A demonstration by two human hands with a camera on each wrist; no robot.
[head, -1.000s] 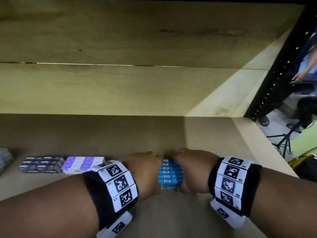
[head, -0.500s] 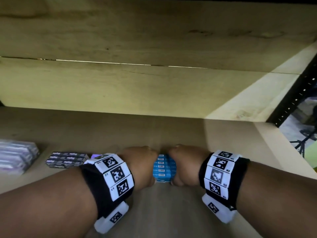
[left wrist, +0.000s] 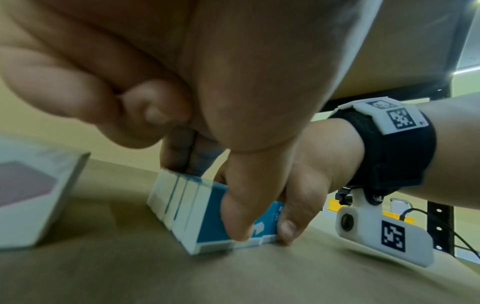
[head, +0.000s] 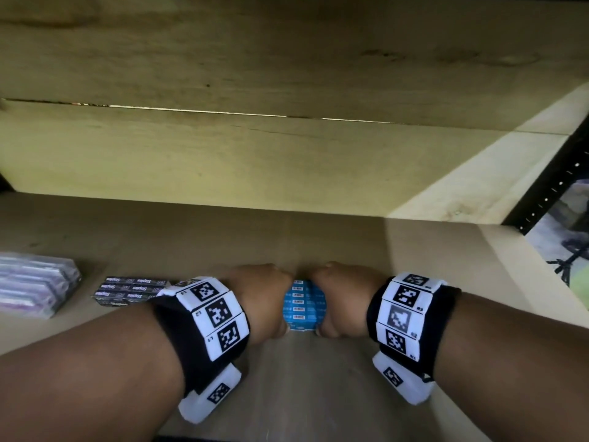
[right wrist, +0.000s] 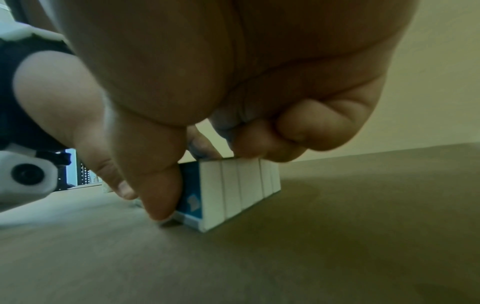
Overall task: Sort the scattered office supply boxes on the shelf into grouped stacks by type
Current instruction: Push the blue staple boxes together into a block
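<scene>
Now my left hand point(head: 266, 301) and right hand point(head: 345, 299) pinch the row of blue boxes point(head: 302, 306) between thumbs and curled fingers point(right wrist: 262, 142) on the shelf point(head: 318, 393).

The head view looks forward and down from above both forearms onto the shelf point(head: 287, 237), taking in its back wall and right edge. The left wrist view sits low, just above the shelf board, facing right along the left hand point(left wrist: 207, 72), very near it. The right wrist view mirrors it, facing left; all three share the blue boxes point(head: 302, 306) between the hands.
</scene>
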